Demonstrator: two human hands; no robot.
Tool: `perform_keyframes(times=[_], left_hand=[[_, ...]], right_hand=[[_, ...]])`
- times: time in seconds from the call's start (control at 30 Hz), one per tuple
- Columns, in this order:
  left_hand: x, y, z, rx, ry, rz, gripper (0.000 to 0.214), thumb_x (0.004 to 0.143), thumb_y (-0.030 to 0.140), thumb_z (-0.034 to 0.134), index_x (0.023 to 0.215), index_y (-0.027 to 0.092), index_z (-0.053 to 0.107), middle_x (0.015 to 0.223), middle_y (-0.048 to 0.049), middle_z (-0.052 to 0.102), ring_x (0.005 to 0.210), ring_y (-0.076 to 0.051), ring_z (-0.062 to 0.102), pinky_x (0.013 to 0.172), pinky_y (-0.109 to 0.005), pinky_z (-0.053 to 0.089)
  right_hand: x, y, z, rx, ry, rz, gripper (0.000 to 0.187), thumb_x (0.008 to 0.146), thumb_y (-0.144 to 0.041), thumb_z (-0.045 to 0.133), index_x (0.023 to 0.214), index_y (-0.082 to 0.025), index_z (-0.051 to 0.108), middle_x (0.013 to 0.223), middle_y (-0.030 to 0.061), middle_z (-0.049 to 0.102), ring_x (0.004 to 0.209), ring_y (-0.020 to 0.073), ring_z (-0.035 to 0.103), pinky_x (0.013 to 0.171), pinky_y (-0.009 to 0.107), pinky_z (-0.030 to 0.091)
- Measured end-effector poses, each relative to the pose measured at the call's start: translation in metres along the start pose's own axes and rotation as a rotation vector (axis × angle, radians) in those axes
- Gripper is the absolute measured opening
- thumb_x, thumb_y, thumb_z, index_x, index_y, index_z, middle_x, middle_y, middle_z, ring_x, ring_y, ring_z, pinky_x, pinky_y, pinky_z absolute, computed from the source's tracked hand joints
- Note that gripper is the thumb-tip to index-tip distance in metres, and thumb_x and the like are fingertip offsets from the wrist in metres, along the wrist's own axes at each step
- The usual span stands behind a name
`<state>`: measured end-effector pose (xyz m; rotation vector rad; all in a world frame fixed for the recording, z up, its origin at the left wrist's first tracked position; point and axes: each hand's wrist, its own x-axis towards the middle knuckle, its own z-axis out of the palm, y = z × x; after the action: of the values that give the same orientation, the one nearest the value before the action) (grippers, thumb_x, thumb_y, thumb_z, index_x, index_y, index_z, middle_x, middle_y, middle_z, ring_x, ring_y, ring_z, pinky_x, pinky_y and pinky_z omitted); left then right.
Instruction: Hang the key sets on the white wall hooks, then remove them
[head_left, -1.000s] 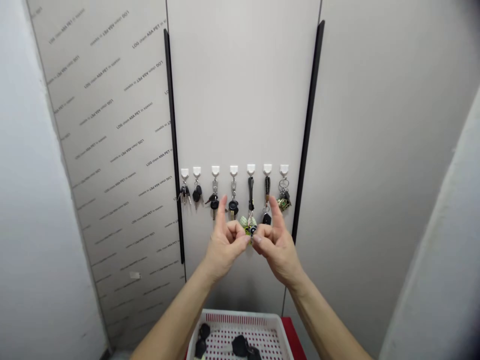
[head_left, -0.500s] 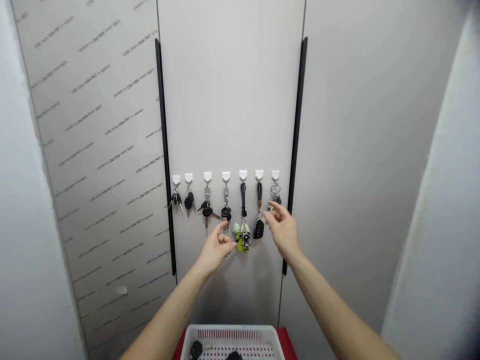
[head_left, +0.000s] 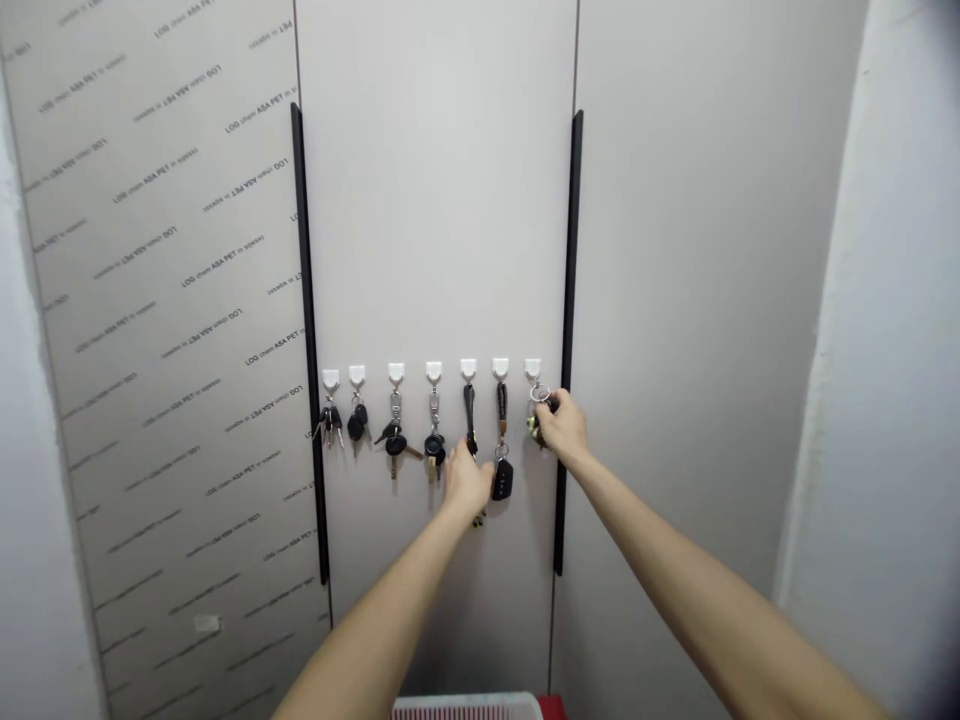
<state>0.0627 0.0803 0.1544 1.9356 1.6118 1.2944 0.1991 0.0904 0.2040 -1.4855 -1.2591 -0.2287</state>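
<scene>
Several white hooks [head_left: 433,372] run in a row across a pale cabinet door [head_left: 435,200], each with a bunch of keys on it. My left hand [head_left: 466,483] is closed around the keychain on the black strap [head_left: 469,405], hiding its charms. My right hand [head_left: 562,424] is closed on the key bunch with the metal ring [head_left: 538,396] at the rightmost hook. Between my hands a black car fob [head_left: 502,479] hangs from a brown strap.
Other key bunches [head_left: 394,440] hang further left. Black vertical handles [head_left: 306,340] [head_left: 567,340] border the door. A printed film covers the left panel [head_left: 150,300]. The rim of a white basket [head_left: 465,706] on something red shows at the bottom edge.
Both hands left the charm keychain they pinched together; the left closed over it again, the right moved right and up to the rightmost key bunch. The view tilted up, the basket slid almost out.
</scene>
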Motion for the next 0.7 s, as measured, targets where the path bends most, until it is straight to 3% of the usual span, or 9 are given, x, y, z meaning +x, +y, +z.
perform_keyframes(times=[0.2, 0.37, 0.53, 0.7], left_hand=[[0.017, -0.001, 0.006, -0.041, 0.018, -0.089, 0.026, 0.063, 0.024, 0.046, 0.087, 0.015, 0.048, 0.090, -0.0097, 0.055, 0.084, -0.017, 0.050, 0.069, -0.024, 0.035], [0.027, 0.001, 0.005, -0.096, 0.026, -0.079, 0.015, 0.064, 0.024, 0.042, 0.067, 0.015, 0.053, 0.074, -0.0094, 0.059, 0.071, -0.018, 0.053, 0.059, -0.025, 0.036], [0.033, 0.003, -0.011, -0.213, 0.046, -0.037, 0.021, 0.068, 0.026, 0.035, 0.061, 0.014, 0.051, 0.060, -0.0055, 0.056, 0.056, -0.013, 0.051, 0.050, -0.022, 0.035], [0.049, 0.023, -0.039, -0.372, 0.054, 0.022, 0.024, 0.071, 0.027, 0.030, 0.062, 0.014, 0.049, 0.050, 0.0009, 0.048, 0.042, -0.006, 0.043, 0.041, -0.016, 0.032]], right_hand=[[0.030, -0.020, -0.014, 0.082, -0.050, -0.053, 0.019, 0.060, -0.019, 0.038, 0.072, -0.016, 0.053, 0.060, 0.0016, 0.054, 0.055, 0.0120, 0.048, 0.052, 0.021, 0.035], [0.014, -0.027, -0.005, 0.117, -0.180, -0.090, 0.018, 0.057, -0.027, 0.046, 0.069, -0.016, 0.055, 0.062, 0.0013, 0.057, 0.056, 0.0104, 0.051, 0.052, 0.018, 0.036], [-0.012, -0.023, 0.019, -0.002, -0.221, -0.024, 0.019, 0.057, -0.031, 0.046, 0.058, -0.015, 0.054, 0.053, 0.0035, 0.056, 0.052, 0.0130, 0.050, 0.047, 0.021, 0.033], [-0.005, -0.028, 0.019, 0.007, -0.213, -0.035, 0.020, 0.060, -0.032, 0.041, 0.051, -0.016, 0.050, 0.044, 0.0014, 0.051, 0.046, 0.0123, 0.047, 0.043, 0.021, 0.030]])
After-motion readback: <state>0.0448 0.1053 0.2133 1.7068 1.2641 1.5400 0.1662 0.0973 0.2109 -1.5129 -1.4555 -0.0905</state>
